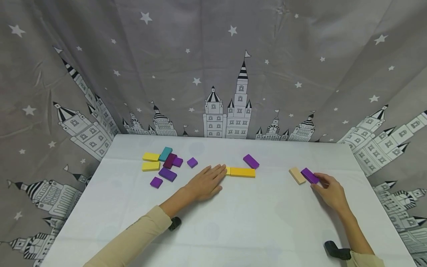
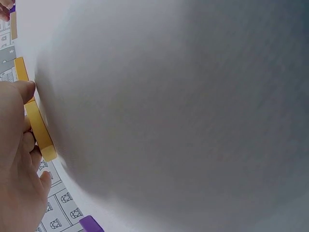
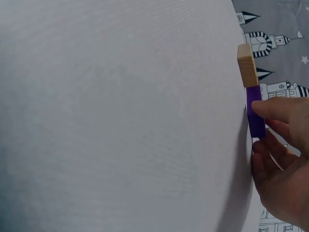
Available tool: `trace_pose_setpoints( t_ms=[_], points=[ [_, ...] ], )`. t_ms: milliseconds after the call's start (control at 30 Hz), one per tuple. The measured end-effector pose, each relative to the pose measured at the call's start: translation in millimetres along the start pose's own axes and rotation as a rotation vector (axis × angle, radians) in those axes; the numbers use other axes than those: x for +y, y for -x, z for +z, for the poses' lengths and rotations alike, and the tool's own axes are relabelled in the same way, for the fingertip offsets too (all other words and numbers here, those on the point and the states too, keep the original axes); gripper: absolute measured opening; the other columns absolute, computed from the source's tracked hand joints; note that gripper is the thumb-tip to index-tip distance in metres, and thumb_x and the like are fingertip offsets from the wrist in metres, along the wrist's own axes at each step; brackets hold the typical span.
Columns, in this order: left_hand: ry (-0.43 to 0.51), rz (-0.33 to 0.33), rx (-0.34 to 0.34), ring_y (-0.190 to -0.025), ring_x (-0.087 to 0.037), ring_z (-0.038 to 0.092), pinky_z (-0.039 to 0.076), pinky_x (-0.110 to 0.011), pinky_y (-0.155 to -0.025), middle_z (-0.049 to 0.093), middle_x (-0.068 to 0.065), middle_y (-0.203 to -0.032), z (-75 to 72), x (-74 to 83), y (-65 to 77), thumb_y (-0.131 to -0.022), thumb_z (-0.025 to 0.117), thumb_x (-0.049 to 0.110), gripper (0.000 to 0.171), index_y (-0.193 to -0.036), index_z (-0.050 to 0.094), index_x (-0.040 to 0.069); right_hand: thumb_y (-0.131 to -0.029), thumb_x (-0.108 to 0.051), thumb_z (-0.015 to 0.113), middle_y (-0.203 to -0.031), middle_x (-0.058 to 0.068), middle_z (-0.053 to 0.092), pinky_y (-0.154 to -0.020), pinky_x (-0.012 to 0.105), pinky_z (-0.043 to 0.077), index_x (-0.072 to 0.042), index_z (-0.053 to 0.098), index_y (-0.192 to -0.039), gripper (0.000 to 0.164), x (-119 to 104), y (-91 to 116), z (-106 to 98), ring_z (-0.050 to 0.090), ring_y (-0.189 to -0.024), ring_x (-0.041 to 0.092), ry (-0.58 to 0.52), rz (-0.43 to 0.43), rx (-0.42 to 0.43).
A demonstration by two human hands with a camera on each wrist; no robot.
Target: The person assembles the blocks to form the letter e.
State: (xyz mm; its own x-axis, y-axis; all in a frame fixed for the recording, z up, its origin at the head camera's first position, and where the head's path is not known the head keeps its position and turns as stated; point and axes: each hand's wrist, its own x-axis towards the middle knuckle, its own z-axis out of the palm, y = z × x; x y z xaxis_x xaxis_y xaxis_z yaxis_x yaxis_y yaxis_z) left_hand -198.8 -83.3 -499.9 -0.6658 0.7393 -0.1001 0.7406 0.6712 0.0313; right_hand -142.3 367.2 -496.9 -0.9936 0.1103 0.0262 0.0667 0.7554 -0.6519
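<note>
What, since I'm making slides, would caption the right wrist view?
A right hand pinches a purple block next to a pale wooden block.

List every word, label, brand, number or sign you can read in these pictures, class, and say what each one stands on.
None can be read.
Held purple block, held yellow block: no lettering visible.
Backdrop: printed castles and stars, no words.
Black wrist cameras: too small to tell.
</note>
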Motion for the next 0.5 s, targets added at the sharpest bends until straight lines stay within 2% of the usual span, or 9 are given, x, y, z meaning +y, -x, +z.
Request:
trace_pose_setpoints(
  t_ms=[500],
  points=[
    [-0.018,0.02,0.009,-0.15,-0.025,0.018,0.016,-0.045,-0.12,0.021,-0.011,-0.164,3.0,-0.8,2.3,-0.107,0.039,0.036,0.061,-0.157,0.025,0.004,-0.095,-0.014,0.068,-0.126,0.037,0.054,-0.093,0.059,0.048,0.012,0.053,-0.132,0.048,4.6,3.6,3.6,0.053,-0.114,0.052,0.063,0.019,0.032]
  ],
)
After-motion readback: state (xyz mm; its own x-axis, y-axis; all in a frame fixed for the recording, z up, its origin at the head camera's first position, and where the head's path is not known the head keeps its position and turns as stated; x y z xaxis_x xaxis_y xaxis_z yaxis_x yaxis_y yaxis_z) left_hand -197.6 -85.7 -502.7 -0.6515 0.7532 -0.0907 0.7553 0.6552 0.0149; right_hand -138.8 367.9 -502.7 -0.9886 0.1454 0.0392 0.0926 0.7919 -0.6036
